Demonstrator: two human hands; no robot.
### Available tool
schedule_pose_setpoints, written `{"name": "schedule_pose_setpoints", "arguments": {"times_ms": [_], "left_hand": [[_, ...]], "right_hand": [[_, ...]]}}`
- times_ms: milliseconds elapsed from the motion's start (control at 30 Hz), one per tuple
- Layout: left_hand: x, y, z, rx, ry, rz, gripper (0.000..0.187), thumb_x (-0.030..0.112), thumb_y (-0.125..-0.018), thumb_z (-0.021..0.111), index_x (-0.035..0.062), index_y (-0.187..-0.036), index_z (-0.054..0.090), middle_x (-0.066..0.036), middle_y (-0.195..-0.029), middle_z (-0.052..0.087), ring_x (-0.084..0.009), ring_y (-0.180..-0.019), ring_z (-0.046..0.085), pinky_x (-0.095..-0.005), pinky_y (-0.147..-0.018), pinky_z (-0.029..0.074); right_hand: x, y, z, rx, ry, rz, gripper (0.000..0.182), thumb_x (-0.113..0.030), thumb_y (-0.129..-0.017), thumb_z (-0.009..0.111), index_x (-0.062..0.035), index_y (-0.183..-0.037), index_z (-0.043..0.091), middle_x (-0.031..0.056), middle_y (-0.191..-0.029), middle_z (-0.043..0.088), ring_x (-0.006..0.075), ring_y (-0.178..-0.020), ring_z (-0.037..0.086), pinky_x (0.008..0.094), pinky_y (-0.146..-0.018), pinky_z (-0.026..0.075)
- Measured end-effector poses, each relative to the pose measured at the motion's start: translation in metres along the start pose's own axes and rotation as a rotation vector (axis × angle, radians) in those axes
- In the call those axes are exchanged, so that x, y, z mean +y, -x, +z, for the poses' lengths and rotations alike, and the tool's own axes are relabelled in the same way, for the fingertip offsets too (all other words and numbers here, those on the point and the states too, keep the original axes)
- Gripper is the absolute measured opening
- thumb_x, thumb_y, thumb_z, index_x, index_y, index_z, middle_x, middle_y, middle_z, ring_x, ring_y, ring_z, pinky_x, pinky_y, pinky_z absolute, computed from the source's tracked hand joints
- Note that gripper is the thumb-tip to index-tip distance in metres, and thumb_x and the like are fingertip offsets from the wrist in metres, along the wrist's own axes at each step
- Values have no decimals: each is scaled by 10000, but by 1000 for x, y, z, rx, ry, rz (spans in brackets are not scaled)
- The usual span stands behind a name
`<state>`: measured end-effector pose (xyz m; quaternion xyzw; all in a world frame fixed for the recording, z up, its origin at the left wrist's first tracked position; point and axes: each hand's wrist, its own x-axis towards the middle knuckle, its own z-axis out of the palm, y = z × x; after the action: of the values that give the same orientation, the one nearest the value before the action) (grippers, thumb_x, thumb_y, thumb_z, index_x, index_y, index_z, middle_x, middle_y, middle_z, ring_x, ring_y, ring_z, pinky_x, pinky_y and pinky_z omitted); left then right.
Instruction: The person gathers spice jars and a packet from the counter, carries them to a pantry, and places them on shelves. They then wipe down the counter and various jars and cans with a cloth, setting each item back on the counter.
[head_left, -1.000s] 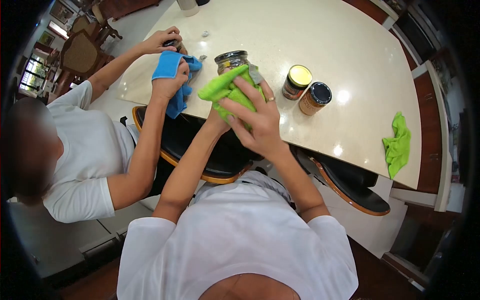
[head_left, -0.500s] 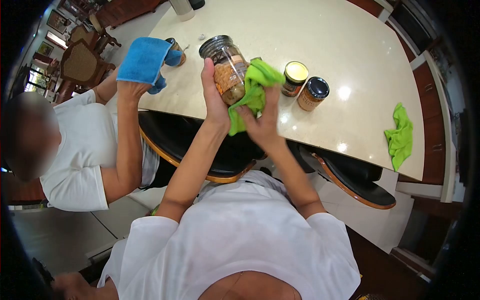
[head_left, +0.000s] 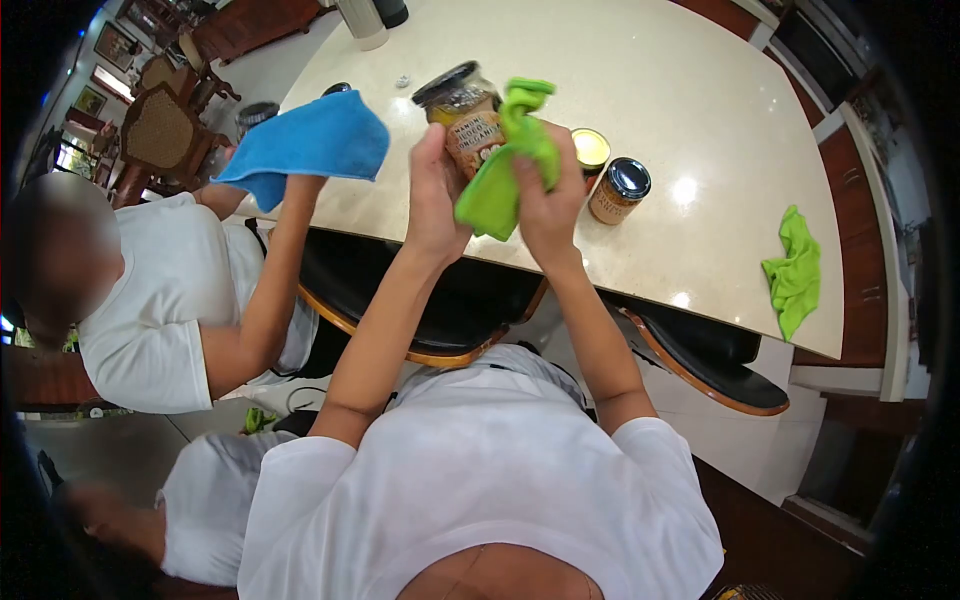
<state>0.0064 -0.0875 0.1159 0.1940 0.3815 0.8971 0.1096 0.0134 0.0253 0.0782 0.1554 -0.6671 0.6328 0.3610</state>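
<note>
My left hand [head_left: 436, 205] is wrapped round the lower left side of a glass jar [head_left: 470, 122] with a dark lid and a brown label, held tilted above the table edge. A green cloth [head_left: 508, 172] is bunched in my right hand [head_left: 552, 195], its fingers closed on it against the jar's right side. On the table, right of my right hand, a jar with a yellowish lid [head_left: 591, 150] stands partly hidden. Beside it is a dark-lidded jar [head_left: 620, 190] with a brown label.
Another green cloth [head_left: 793, 275] lies at the table's [head_left: 715, 130] right edge. At left, a person in white [head_left: 165, 290] holds a blue cloth [head_left: 320, 140] and a jar. A second person sits lower left. Black chairs [head_left: 420, 295] line the near edge; a metal flask [head_left: 362, 22] stands at the back.
The jar in my left hand has turned so its label shows, and my right hand with the green cloth has shifted slightly. The person at left has moved the blue cloth rightward.
</note>
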Motion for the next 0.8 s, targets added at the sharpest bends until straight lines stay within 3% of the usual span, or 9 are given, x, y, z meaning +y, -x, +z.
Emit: {"name": "schedule_pose_setpoints", "arguments": {"times_ms": [33, 133, 200, 267, 300, 433, 600, 667, 800], "left_hand": [[-3, 3, -1, 86, -36, -34, 394, 345, -958, 395, 37, -1201, 434, -80, -1153, 519, -156, -1037, 535, -294, -881, 443], [-15, 2, -10, 116, -204, 46, 451, 415, -957, 376, 58, -1225, 439, -74, -1115, 563, -172, -1017, 558, -315, -896, 449], [-18, 3, -20, 132, -273, 20, 433, 384, -958, 398, 60, -1244, 417, -77, -1168, 531, -165, -1059, 530, -312, -910, 438], [-17, 1, -26, 74, -430, 91, 431, 360, -969, 377, 60, -1278, 378, -78, -1224, 484, -159, -1111, 490, -308, -923, 425], [-15, 2, -28, 68, -461, 57, 452, 358, -973, 365, 53, -1305, 341, -82, -1252, 449, -162, -1147, 459, -305, -925, 418], [-16, 6, -25, 152, -452, -6, 462, 370, -972, 362, 53, -1308, 347, -86, -1221, 471, -165, -1128, 479, -302, -920, 420], [-22, 6, -31, 216, -358, -178, 446, 369, -970, 366, 35, -1262, 408, -78, -1172, 513, -150, -1075, 520, -316, -889, 447], [-37, 8, -56, 199, -194, -166, 430, 358, -956, 414, 28, -1232, 436, -81, -1126, 540, -142, -1010, 551, -305, -836, 470], [-28, -4, -66, 419, -392, -201, 373, 262, -854, 641, 9, -1095, 513, -76, -969, 585, -125, -816, 585, -277, -677, 496]], "right_hand": [[-3, 0, 1, 95, -243, 315, 383, -214, -851, 623, -42, -1176, 515, 102, -1113, 536, 178, -980, 509, 330, -848, 420], [-18, -5, 2, 51, -426, 447, 379, -274, -904, 559, 0, -1160, 506, 78, -1047, 551, 114, -903, 530, 284, -777, 456], [-14, -4, 6, 36, -288, 351, 409, -271, -876, 589, -23, -1188, 501, 113, -1127, 529, 187, -958, 516, 326, -820, 433], [-13, -7, 6, 8, 554, -297, 418, -254, -837, 621, -70, -1199, 522, 155, -1220, 478, 278, -1005, 479, 367, -852, 403], [-6, -5, 5, -45, 550, -354, 421, -223, -799, 644, -113, -1193, 547, 181, -1279, 425, 353, -1025, 434, 396, -884, 366], [2, -16, 3, -147, 419, -391, 368, -192, -795, 641, -119, -1151, 581, 165, -1271, 439, 335, -1042, 445, 385, -913, 354], [9, -7, 11, -25, -157, 319, 298, -168, -808, 604, -131, -1103, 615, 132, -1275, 451, 302, -1110, 432, 379, -979, 306], [3, 18, 9, -216, 300, -145, 325, -183, -785, 601, -156, -1109, 613, 92, -1318, 454, 299, -1158, 385, 408, -990, 244], [-7, 53, 0, -534, 104, -130, 364, 3, -749, 602, -121, -1091, 606, 83, -1232, 534, 285, -1081, 494, 373, -913, 370]]}}
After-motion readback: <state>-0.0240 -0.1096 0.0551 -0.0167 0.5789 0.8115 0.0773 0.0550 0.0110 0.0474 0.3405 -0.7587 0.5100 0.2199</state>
